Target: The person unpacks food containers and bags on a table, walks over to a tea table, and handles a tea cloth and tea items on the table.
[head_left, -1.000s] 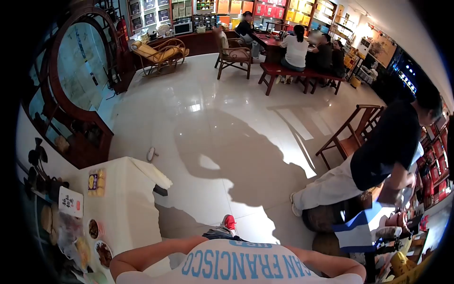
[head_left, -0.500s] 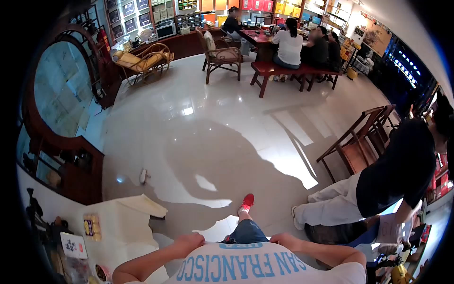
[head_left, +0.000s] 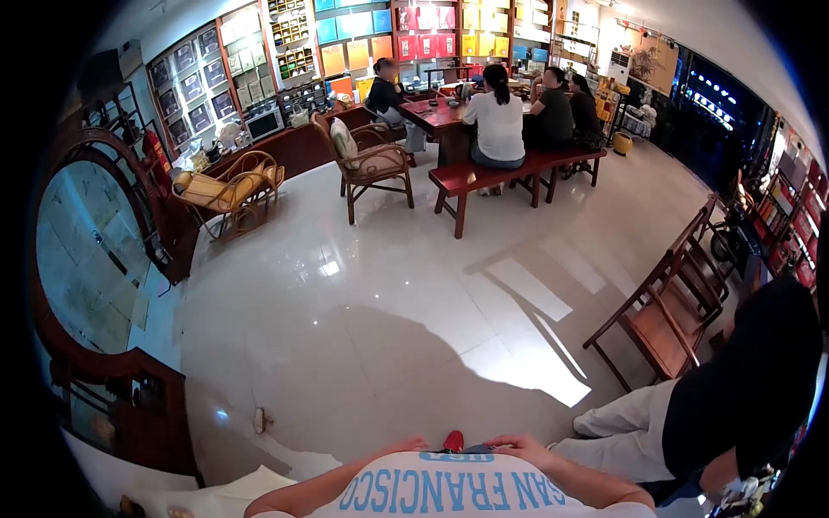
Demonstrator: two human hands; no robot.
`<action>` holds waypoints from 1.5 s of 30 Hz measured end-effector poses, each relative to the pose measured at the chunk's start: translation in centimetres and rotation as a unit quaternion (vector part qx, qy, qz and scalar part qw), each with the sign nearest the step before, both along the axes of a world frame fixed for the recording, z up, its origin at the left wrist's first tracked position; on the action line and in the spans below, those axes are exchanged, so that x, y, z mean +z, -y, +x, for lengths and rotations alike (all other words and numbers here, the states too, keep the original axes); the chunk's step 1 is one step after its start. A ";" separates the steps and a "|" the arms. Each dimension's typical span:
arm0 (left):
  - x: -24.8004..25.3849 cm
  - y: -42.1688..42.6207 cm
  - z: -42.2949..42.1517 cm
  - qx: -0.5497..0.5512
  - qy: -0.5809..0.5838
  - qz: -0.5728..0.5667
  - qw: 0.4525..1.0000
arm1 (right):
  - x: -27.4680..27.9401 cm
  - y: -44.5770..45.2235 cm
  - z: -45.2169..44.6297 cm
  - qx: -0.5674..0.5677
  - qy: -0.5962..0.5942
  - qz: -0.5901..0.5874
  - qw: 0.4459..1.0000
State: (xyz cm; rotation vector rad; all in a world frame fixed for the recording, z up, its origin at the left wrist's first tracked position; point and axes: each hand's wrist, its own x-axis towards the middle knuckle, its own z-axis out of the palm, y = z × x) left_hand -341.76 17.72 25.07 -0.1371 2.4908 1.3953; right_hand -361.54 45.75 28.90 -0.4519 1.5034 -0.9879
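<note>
Partly hidden by the white shirt (head_left: 458, 488), left hand (head_left: 406, 445), right hand (head_left: 520, 446), each grip impossible to tell.

Bare and bent inward, the left forearm (head_left: 332, 485) runs up from seven o'clock and points toward two, bringing the left hand (head_left: 406, 445) in at six o'clock, low against the front edge of the torso (head_left: 453, 492), its fingers partly hidden. Over on the other side, the right forearm (head_left: 587, 479) mirrors it, angling toward ten, and the right hand (head_left: 515, 445) sits at five o'clock by the waist, fingers reaching toward nine! The two hands are apart, level, backs showing, their grip too obscured to call.
</note>
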 end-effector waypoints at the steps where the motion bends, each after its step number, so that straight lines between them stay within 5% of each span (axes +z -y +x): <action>1: 1.5 0.4 -1.4 -0.001 0.035 -0.011 0.999 | -1.5 0.6 -1.0 0.005 -0.078 -0.016 0.997; 4: 3.0 2.4 -4.7 0.007 0.089 -0.038 0.995 | -4.8 2.5 -4.3 0.051 -0.209 -0.030 0.976; 13: 1.2 10.8 -20.4 -0.008 0.128 -0.176 0.976 | -10.8 8.0 -16.1 0.225 -0.075 -0.027 0.971; 17: 0.2 16.2 -28.8 -0.028 0.124 -0.276 0.953 | -6.7 15.2 -23.8 0.310 -0.319 0.147 0.883; 22: -5.1 24.8 -38.4 -0.047 0.163 -0.300 0.939 | -8.2 22.5 -33.0 0.286 -0.460 0.193 0.818; 27: 1.5 30.7 -45.2 -0.033 0.069 -0.219 0.973 | -2.1 30.4 -40.0 0.206 -0.591 0.134 0.768; 30: 3.1 32.4 -50.7 -0.051 0.020 -0.171 0.984 | -1.0 32.6 -44.2 0.185 -0.585 0.138 0.778; 35: 0.8 33.0 -64.4 -0.180 0.001 -0.158 0.971 | -2.7 32.6 -55.1 0.247 -0.395 0.159 0.871; 40: 2.2 30.5 -78.2 -0.262 0.022 -0.267 0.927 | -3.9 30.2 -65.7 0.183 -0.447 0.167 0.860; 45: 5.3 28.2 -92.5 -0.266 -0.008 -0.254 0.930 | -2.5 26.2 -75.7 0.125 -0.490 0.178 0.844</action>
